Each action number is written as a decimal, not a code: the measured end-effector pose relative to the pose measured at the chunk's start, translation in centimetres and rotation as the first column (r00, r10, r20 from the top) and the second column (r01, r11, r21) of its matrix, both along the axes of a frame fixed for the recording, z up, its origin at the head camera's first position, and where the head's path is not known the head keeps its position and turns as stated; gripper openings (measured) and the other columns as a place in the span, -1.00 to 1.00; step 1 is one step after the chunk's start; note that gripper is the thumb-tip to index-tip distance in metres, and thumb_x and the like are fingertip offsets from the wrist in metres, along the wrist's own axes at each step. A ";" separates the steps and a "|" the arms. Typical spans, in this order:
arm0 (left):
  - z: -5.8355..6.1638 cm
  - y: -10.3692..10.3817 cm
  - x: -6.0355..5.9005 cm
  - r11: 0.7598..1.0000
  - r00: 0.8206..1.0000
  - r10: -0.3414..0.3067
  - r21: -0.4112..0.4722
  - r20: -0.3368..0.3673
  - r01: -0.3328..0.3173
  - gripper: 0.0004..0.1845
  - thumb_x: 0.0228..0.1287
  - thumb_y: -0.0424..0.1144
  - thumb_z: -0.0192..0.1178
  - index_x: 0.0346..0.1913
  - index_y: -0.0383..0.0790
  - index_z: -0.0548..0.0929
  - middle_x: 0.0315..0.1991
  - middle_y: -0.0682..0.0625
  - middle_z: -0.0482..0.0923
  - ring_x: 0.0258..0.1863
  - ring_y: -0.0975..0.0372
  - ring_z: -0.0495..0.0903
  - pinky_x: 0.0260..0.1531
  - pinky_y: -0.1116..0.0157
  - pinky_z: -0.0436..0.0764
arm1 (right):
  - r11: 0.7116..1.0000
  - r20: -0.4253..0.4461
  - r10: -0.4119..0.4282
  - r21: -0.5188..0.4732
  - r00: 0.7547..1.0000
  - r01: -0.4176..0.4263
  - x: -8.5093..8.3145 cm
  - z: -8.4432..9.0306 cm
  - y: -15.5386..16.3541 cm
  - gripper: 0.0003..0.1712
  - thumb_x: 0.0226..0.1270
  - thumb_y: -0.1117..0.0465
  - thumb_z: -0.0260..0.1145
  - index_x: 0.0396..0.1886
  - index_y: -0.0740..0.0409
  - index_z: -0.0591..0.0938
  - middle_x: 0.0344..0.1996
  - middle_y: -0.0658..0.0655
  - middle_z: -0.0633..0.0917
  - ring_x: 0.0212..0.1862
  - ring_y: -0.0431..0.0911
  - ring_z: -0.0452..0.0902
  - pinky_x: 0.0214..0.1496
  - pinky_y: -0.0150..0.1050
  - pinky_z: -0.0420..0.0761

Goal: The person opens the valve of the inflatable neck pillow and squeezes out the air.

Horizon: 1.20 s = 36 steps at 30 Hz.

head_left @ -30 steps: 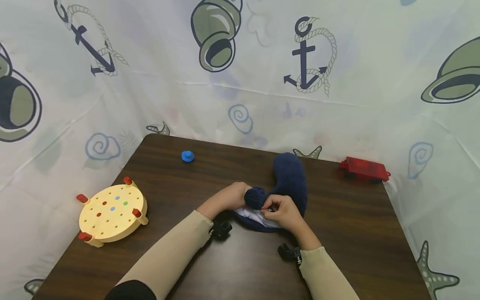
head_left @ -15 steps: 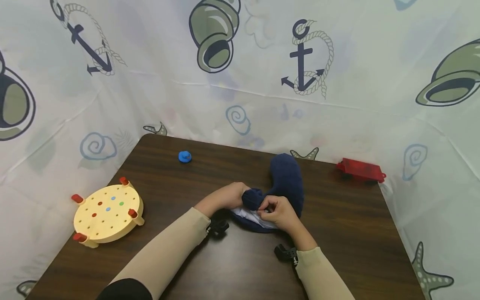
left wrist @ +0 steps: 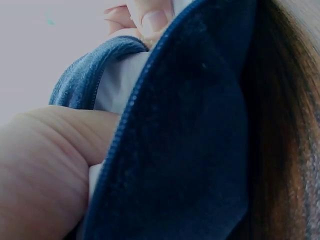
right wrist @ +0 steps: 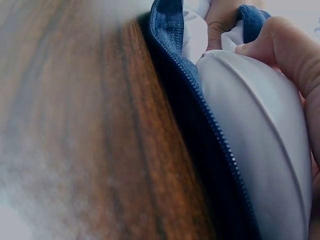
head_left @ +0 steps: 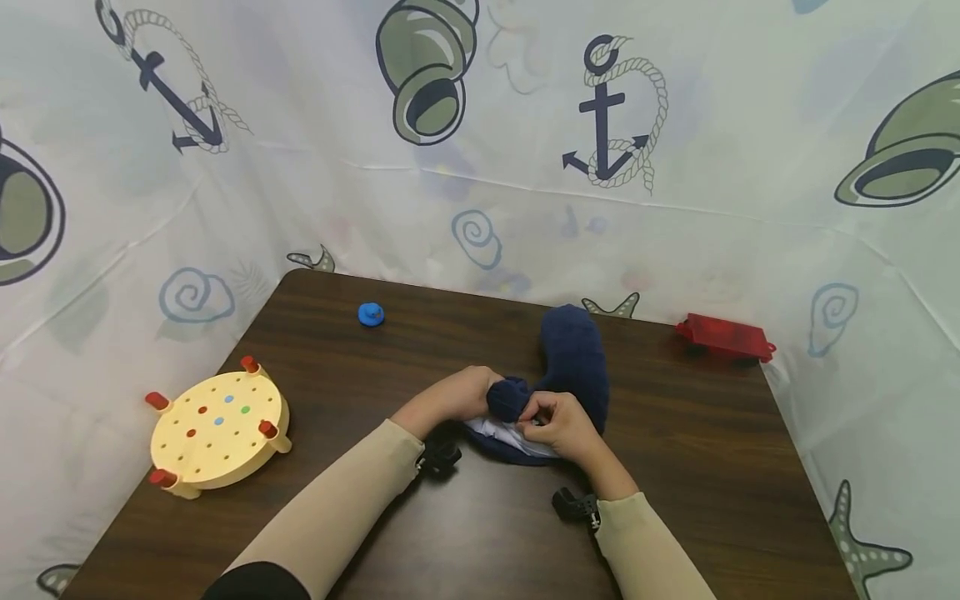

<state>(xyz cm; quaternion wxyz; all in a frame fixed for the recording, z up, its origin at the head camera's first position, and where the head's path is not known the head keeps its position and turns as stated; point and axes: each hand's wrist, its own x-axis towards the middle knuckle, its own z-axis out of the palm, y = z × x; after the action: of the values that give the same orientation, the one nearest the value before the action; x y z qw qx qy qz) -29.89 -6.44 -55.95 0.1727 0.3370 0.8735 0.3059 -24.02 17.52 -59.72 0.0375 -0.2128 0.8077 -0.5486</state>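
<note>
— Hands moved since a moment ago?
— Barely. Left hand (head_left: 453, 397) and right hand (head_left: 561, 425) keep gripping the navy fleece zip-up pillow cover (head_left: 573, 367) mid-bench (head_left: 705, 450), white inner cushion (right wrist: 260, 130) showing.

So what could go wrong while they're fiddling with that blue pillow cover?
The white inner cushion bulges right against the zipper teeth of the navy cover, so its fabric might snag. The right hand and left hand pinch close to the teeth, so a finger could get nipped.
</note>
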 end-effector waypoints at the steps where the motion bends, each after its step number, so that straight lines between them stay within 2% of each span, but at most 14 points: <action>1: 0.1 0.0 0.0 1.000 1.000 0.000 -0.005 -0.004 0.000 -0.68 0.40 -0.43 0.31 -0.49 0.01 0.61 -0.55 0.20 0.51 -0.48 0.32 0.48 -0.30 0.33 0.48 | 1.000 0.001 0.000 -0.002 1.000 0.000 0.0 0.0 0.0 -0.78 0.08 0.44 0.64 -0.47 0.04 0.81 -0.57 -0.01 0.69 -0.58 -0.30 0.30 -0.52 -0.41 0.33; 6: 0.6 0.1 0.1 0.999 1.000 0.006 -0.033 -0.029 -0.007 -0.70 0.36 -0.44 0.33 -0.47 0.01 0.63 -0.53 0.20 0.55 -0.44 0.32 0.50 -0.26 0.32 0.50 | 1.000 0.018 0.004 0.001 1.000 -0.004 -0.1 0.4 0.0 -0.77 0.10 0.47 0.63 -0.47 0.06 0.80 -0.55 0.03 0.72 -0.58 -0.29 0.30 -0.51 -0.43 0.32; 11: 0.7 0.1 0.1 1.000 0.999 0.003 -0.014 -0.047 -0.003 -0.71 0.36 -0.42 0.33 -0.46 0.02 0.63 -0.52 0.20 0.54 -0.44 0.32 0.50 -0.27 0.32 0.50 | 1.000 0.022 0.005 -0.001 1.000 -0.005 0.0 0.8 -0.1 -0.76 0.11 0.47 0.62 -0.48 0.05 0.80 -0.51 0.05 0.74 -0.57 -0.29 0.31 -0.49 -0.44 0.32; 16: 0.8 -0.6 0.1 0.999 0.998 -0.032 -0.031 -0.049 0.031 -0.76 0.45 -0.21 0.40 -0.43 0.06 0.65 -0.47 0.22 0.59 -0.41 0.35 0.53 -0.25 0.33 0.54 | 0.999 -0.002 0.025 -0.040 1.000 -0.025 0.3 0.5 -0.4 -0.78 0.11 0.47 0.63 -0.46 0.09 0.80 -0.46 0.13 0.79 -0.54 -0.31 0.36 -0.49 -0.44 0.36; 19: 1.4 -1.1 -0.1 0.995 0.995 -0.074 -0.077 -0.065 0.069 -0.87 0.37 -0.11 0.52 -0.23 0.03 0.74 -0.31 0.19 0.68 -0.29 0.34 0.60 -0.13 0.29 0.61 | 0.996 -0.012 0.051 -0.073 0.999 -0.052 0.4 0.1 -0.6 -0.80 0.13 0.47 0.62 -0.43 0.12 0.80 -0.43 0.16 0.80 -0.52 -0.32 0.39 -0.49 -0.44 0.39; 21: 2.2 -1.3 -0.2 0.990 0.992 -0.093 -0.117 -0.086 0.082 -0.65 0.26 -0.08 0.63 0.01 0.00 0.72 -0.11 0.10 0.68 -0.15 0.28 0.63 0.00 0.25 0.65 | 0.995 -0.012 0.057 -0.080 0.998 -0.058 0.5 -0.1 -0.7 -0.79 0.14 0.47 0.62 -0.43 0.10 0.80 -0.43 0.12 0.80 -0.53 -0.33 0.38 -0.49 -0.45 0.39; 23: 3.3 -1.0 -0.5 0.987 0.986 -0.105 -0.131 -0.129 0.088 -0.24 0.06 -0.06 0.76 0.32 0.01 0.60 0.16 -0.02 0.56 0.08 0.18 0.62 0.16 0.19 0.65 | 0.995 -0.013 0.053 -0.079 0.999 -0.053 0.6 -0.1 -0.6 -0.79 0.15 0.47 0.61 -0.43 0.09 0.80 -0.46 0.06 0.77 -0.55 -0.34 0.34 -0.50 -0.44 0.37; 25: 4.5 -0.3 -0.9 0.984 0.977 -0.119 -0.153 -0.176 0.093 0.19 -0.11 0.00 0.82 0.61 0.12 0.35 0.45 -0.10 0.33 0.38 0.06 0.49 0.25 0.13 0.66 | 0.996 -0.013 0.041 -0.077 0.999 -0.042 0.7 -0.2 -0.4 -0.78 0.17 0.48 0.60 -0.44 0.08 0.80 -0.50 0.00 0.73 -0.57 -0.35 0.29 -0.52 -0.44 0.35; 28: 5.8 1.4 -1.7 0.973 0.950 -0.186 -0.178 -0.249 0.143 0.59 -0.24 0.06 0.86 0.79 0.32 -0.07 0.79 -0.10 -0.18 0.67 -0.19 0.19 0.29 0.00 0.67 | 0.996 -0.005 0.030 -0.089 1.000 -0.030 0.8 -0.3 0.0 -0.77 0.20 0.49 0.58 -0.44 0.09 0.80 -0.54 -0.03 0.69 -0.57 -0.33 0.29 -0.52 -0.42 0.35; 30: 6.2 2.5 -2.3 0.955 0.929 -0.255 -0.221 -0.267 0.199 0.68 -0.24 0.08 0.86 0.79 0.41 -0.24 0.84 0.02 -0.42 0.74 -0.26 0.04 0.30 -0.06 0.67 | 0.995 0.004 0.028 -0.098 1.000 -0.027 1.0 -0.3 0.2 -0.77 0.21 0.50 0.57 -0.44 0.09 0.79 -0.52 -0.02 0.69 -0.55 -0.33 0.31 -0.51 -0.43 0.37; 31: 6.3 3.1 -2.6 0.943 0.920 -0.290 -0.242 -0.263 0.228 0.69 -0.23 0.08 0.86 0.79 0.42 -0.27 0.84 0.05 -0.45 0.75 -0.28 0.03 0.34 -0.09 0.65 | 0.994 0.006 0.028 -0.103 1.000 -0.027 1.1 -0.3 0.3 -0.77 0.21 0.50 0.57 -0.45 0.09 0.79 -0.51 0.00 0.70 -0.54 -0.33 0.33 -0.50 -0.43 0.39; 34: 6.1 4.4 -3.6 0.908 0.903 -0.371 -0.291 -0.217 0.303 0.66 -0.17 0.03 0.85 0.79 0.38 -0.27 0.84 0.12 -0.39 0.77 -0.20 0.02 0.48 -0.09 0.54 | 0.993 0.014 0.032 -0.115 0.999 -0.030 1.3 -0.3 0.3 -0.77 0.21 0.50 0.56 -0.45 0.11 0.77 -0.46 0.05 0.75 -0.50 -0.34 0.41 -0.46 -0.45 0.43; 36: 5.7 4.9 -4.1 0.890 0.902 -0.393 -0.321 -0.178 0.324 0.63 -0.13 0.03 0.83 0.80 0.35 -0.25 0.84 0.13 -0.30 0.79 -0.12 -0.01 0.56 -0.09 0.45 | 0.992 0.007 0.036 -0.121 0.999 -0.035 1.4 -0.3 0.3 -0.79 0.21 0.51 0.56 -0.44 0.14 0.77 -0.45 0.08 0.76 -0.50 -0.34 0.41 -0.46 -0.45 0.43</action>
<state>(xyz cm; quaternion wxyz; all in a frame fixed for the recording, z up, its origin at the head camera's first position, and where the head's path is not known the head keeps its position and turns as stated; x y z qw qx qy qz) -34.01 -1.51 -50.25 0.1669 0.4995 0.8445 0.0971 -22.64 17.80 -60.04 0.0381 -0.2262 0.7689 -0.5968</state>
